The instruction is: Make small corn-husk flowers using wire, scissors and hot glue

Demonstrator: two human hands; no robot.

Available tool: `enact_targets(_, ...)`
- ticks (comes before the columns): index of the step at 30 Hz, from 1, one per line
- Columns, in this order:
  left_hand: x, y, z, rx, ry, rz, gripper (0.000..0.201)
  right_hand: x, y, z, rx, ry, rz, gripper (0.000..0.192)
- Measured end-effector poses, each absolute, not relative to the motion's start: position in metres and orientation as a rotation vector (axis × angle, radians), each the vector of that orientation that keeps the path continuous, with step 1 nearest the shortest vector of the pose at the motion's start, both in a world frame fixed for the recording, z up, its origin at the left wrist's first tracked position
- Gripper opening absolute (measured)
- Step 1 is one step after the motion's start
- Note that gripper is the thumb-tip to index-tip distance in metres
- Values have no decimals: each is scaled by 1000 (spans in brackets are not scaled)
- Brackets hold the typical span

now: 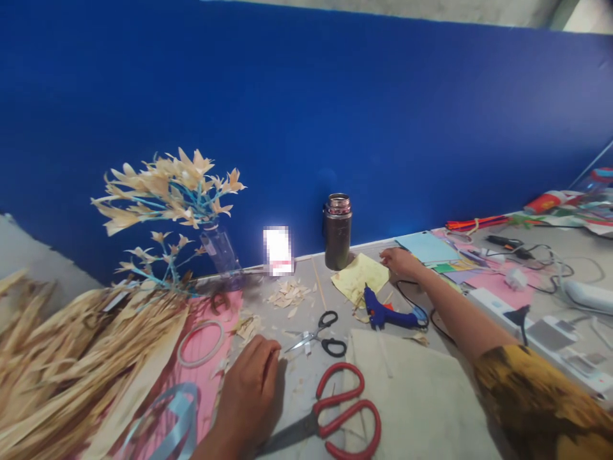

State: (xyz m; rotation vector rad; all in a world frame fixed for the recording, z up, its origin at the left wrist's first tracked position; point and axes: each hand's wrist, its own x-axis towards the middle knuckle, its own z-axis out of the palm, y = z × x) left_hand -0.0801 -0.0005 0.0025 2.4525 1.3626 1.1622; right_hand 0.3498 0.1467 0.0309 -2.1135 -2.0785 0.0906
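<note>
Dry, stringy corn husks (71, 358) heaped far left. Left hand (249, 390) flat on grey table (306, 383), fingers together, beside red-handled scissors (335, 418). Right hand (400, 262) far out, fingers curled on thin yellow paper (359, 276). Smooth blue wall (306, 115) behind.

A grey table (306, 390) runs along a blue wall. On it lie red-handled scissors (335, 415), small black scissors (318, 333), a blue glue gun (387, 314), a dark flask (338, 231) (upright), yellow paper (360, 276), dried husks (71, 358) and pale cuttings (288, 294).
</note>
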Motion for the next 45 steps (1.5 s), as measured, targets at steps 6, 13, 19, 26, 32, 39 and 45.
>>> enact_targets(6,-83,4,1,2492,1362,1169,18,348,148,31,-2058,-2027,231,33)
enact_targets(13,-84,5,2,2530,1377,1184,19,319,116,25,-1963,-2080,243,33)
enact_targets(19,-86,10,-1,2550,1336,1235,17,299,87,22,-1973,-2101,164,20)
enact_targets(26,-86,12,0,2532,1325,1278,15,286,53,40,-1894,-2043,-9,20)
enact_targets(32,-80,4,5,2422,1390,1197,19,263,25,74,-1655,-1891,-38,25)
enact_targets(39,-73,-8,12,2390,1403,1075,20,177,11,56,-1097,-2269,128,27)
enact_targets(45,-69,-15,9,2397,1283,1132,21,170,10,8,-1017,-2446,52,25)
